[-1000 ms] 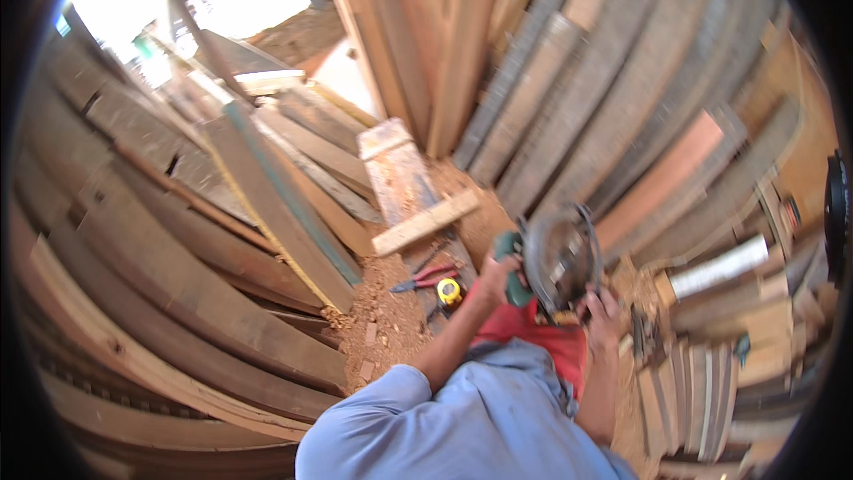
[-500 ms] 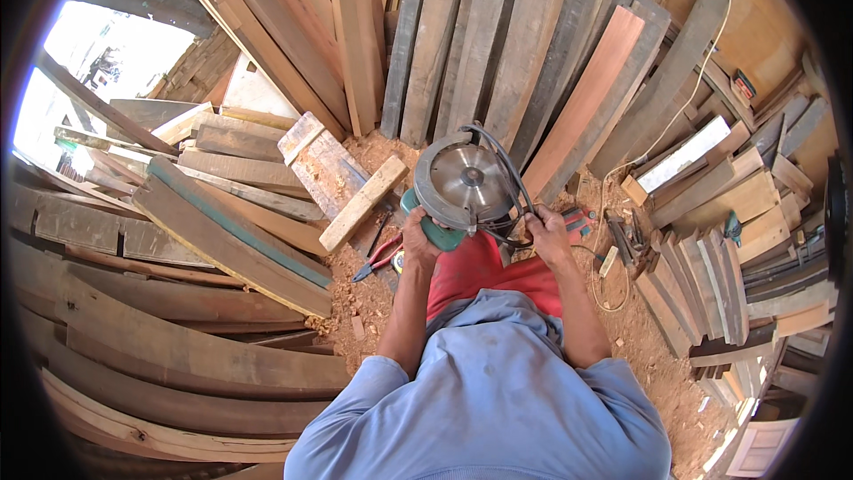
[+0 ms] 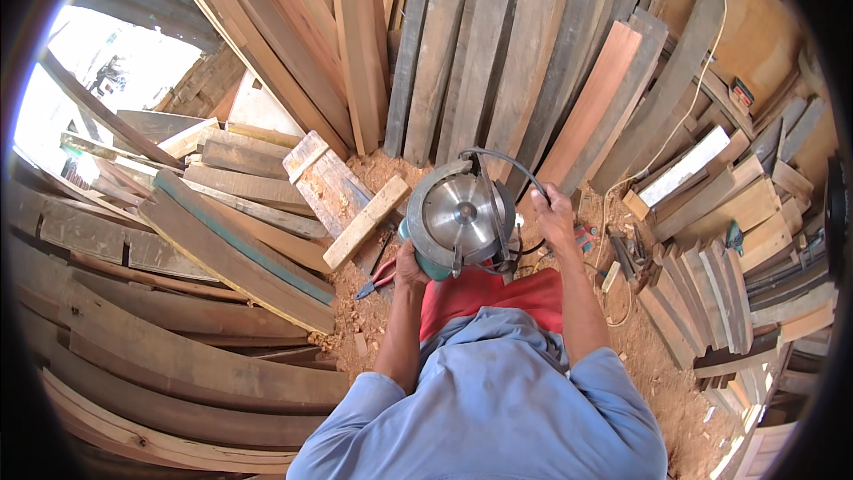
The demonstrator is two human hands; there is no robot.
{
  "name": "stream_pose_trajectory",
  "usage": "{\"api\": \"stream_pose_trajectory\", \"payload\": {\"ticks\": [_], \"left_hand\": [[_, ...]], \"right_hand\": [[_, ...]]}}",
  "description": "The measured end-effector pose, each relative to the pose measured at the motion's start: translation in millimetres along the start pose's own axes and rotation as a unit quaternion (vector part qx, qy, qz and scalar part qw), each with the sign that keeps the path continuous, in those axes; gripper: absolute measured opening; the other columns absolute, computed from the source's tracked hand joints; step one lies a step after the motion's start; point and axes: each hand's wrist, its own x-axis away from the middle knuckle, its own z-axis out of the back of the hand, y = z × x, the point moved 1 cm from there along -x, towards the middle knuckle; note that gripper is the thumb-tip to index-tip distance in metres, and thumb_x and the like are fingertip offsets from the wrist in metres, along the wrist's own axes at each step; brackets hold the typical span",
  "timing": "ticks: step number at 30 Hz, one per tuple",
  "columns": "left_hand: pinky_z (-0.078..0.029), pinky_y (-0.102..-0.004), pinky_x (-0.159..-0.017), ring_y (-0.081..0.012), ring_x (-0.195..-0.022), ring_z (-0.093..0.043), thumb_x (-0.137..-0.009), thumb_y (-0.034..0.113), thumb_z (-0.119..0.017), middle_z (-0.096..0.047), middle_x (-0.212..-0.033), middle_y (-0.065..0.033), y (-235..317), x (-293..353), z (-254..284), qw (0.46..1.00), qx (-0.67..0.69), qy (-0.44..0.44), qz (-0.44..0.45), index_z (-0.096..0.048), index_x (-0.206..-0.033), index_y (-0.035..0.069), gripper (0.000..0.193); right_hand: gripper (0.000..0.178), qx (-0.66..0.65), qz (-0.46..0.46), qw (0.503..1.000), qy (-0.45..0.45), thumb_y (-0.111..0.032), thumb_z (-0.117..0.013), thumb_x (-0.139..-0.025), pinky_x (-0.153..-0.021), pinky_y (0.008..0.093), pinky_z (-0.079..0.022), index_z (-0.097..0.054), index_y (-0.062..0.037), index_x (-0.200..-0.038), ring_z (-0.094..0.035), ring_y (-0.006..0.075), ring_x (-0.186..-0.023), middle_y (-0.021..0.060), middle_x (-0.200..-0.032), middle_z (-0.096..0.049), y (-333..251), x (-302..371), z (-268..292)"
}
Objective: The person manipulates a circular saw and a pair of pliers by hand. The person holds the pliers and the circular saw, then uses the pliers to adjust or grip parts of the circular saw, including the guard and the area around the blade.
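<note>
A circular saw [image 3: 462, 215] with a round steel blade, grey guard and green body is held in front of me, its blade side facing up. My left hand [image 3: 411, 269] is closed around the green body at its lower left. Over on the right, my right hand [image 3: 553, 214] is closed on the saw's black power cord [image 3: 506, 160], which loops up from the guard. More cord gathers beside the saw's right edge, partly hidden. Pliers with red and blue handles [image 3: 377, 277] lie on the ground left of my left hand.
A wooden crosspiece [image 3: 366, 222] rests by a dusty board [image 3: 324, 180] to the left. Long planks [image 3: 524, 54] lean at the back. Stacked boards [image 3: 204, 329] fill the left side; short curved pieces [image 3: 702, 276] stand at right. Sawdust covers the floor [image 3: 653, 391].
My right hand has moved up and slightly right, lifting the cord. The saw has tilted and shifted slightly left and down, so its blade faces me more fully. My left hand keeps hold.
</note>
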Motion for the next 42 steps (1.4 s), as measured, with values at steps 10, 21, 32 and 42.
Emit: {"api": "stream_pose_trajectory", "payload": {"ticks": [10,21,32,42], "left_hand": [[-0.053,-0.0456,-0.098,-0.0297,-0.108,-0.066,-0.087,0.024,-0.061,-0.067,-0.123,-0.0153,2.0,7.1,-10.5,0.999,0.008,0.049,0.019,-0.061,-0.125,0.0,0.045],[-0.057,-0.0462,-0.093,-0.0272,-0.097,-0.07,-0.083,0.019,-0.066,-0.071,-0.112,-0.0132,-4.8,-2.8,26.6,0.996,0.04,0.018,0.074,-0.065,-0.118,0.001,0.04],[-0.056,-0.0458,-0.096,-0.0276,-0.101,-0.07,-0.083,0.013,-0.062,-0.069,-0.115,-0.0155,-1.3,-12.8,-7.7,0.996,0.038,-0.001,0.076,-0.059,-0.124,-0.001,0.044],[-0.053,-0.0325,-0.059,-0.0171,-0.06,-0.057,-0.084,0.012,-0.055,-0.059,-0.07,-0.0056,-5.0,-13.8,-29.3,0.996,0.052,0.064,0.033,-0.062,-0.093,0.006,0.013]], "right_hand": [[0.023,0.114,0.057,0.989,0.081,-0.023,-0.065,-0.089,-0.081,0.041,-0.051,-0.071,-0.002,-0.096,-0.068,0.0354,-0.09,0.0201,-0.092,-0.069,20.1,-97.7,-44.2],[0.048,0.427,0.073,0.901,-0.021,-0.016,-0.066,-0.086,-0.096,0.0479,-0.047,-0.056,-0.002,-0.131,-0.058,0.0403,-0.115,0.0268,-0.121,-0.062,117.8,12.3,-2.1],[0.023,0.04,-0.009,0.955,-0.292,-0.007,-0.06,-0.083,-0.078,0.0353,-0.051,-0.065,0.0051,-0.102,-0.067,0.0216,-0.085,0.0105,-0.09,-0.07,72.7,111.6,-32.2],[0.056,-0.025,-0.101,0.929,-0.356,-0.004,-0.064,-0.086,-0.06,0.0275,-0.049,-0.042,0.0021,-0.137,-0.058,0.0107,-0.067,0.0055,-0.076,-0.061,37.8,99.6,-18.9]]}}
